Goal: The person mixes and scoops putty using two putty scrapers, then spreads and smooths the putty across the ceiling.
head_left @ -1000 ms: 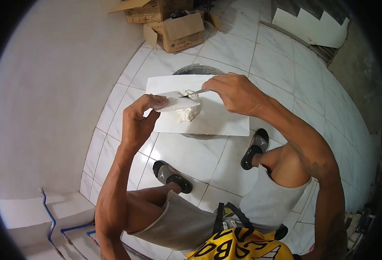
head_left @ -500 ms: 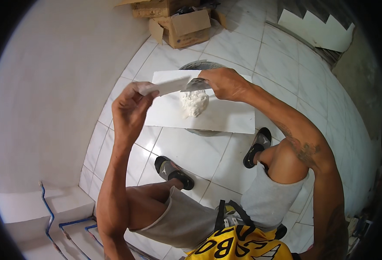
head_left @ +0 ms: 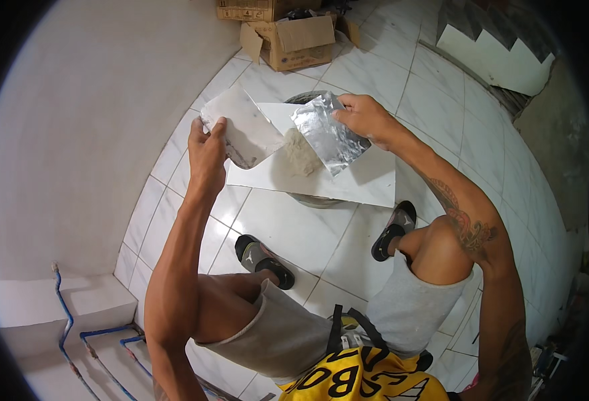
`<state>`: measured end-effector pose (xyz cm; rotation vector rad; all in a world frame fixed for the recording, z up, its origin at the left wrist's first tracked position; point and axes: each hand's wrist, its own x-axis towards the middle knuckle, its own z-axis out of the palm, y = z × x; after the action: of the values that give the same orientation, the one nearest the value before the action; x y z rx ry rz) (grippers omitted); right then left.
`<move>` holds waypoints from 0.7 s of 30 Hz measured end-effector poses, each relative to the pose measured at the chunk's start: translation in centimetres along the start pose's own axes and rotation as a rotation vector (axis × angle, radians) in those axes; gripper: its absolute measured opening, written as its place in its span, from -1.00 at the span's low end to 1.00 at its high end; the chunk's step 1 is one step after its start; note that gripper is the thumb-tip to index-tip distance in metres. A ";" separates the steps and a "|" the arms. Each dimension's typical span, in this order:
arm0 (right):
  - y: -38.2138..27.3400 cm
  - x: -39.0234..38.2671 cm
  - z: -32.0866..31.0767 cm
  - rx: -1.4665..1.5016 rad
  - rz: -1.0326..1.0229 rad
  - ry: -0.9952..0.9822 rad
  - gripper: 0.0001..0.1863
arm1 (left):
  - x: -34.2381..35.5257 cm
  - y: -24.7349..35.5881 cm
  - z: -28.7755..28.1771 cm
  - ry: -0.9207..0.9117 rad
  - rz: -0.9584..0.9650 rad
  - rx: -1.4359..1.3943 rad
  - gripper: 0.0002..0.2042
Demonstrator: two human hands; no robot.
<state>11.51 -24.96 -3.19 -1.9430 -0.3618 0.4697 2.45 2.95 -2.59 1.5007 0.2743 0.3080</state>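
Observation:
My left hand point(head_left: 208, 150) grips the near-left edge of a pale, flat rectangular scraper plate point(head_left: 241, 123), thumb on its face. My right hand point(head_left: 368, 121) pinches the right side of a shiny silver scraper plate point(head_left: 330, 137), its broad face turned up. Both plates are tilted and held over a white board point(head_left: 374, 184), with their nearest edges a short gap apart. A lumpy mound of whitish paste point(head_left: 300, 155) rests on the board between and below them. Under the board, a round grey bucket point(head_left: 314, 201) shows at the near and far edges.
Cardboard boxes point(head_left: 301, 48) stand against the wall at the back. White panels with a stepped edge point(head_left: 495, 57) lean at the far right. Blue pipes point(head_left: 64, 321) run along a ledge at the lower left. My slippered feet point(head_left: 264, 260) rest on the tiled floor point(head_left: 294, 220).
The two plates, edge-on and close together before, are now drawn apart with their broad faces showing. My left hand's plate has tipped up; my right hand has turned and moved slightly right.

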 end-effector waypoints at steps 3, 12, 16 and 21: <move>-0.4 -0.3 -0.2 0.159 0.050 -0.029 -0.77 | 0.8 -0.7 -0.1 0.028 -0.092 0.035 -0.66; -1.9 -1.8 -0.2 0.048 -0.147 0.008 -0.75 | 1.1 -1.5 0.7 0.058 -0.199 0.014 -0.61; -1.5 -1.6 -0.3 0.388 -0.046 -0.025 -0.75 | 1.2 -1.6 1.0 -0.033 -0.251 -0.024 -0.57; -1.3 -1.2 -0.6 0.590 0.094 -0.077 -0.74 | 0.9 -1.2 2.1 -0.012 -0.304 -0.044 -0.69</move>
<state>10.67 -25.45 -1.60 -1.3744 -0.1542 0.6331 4.06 1.21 -3.67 1.3938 0.4770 0.0624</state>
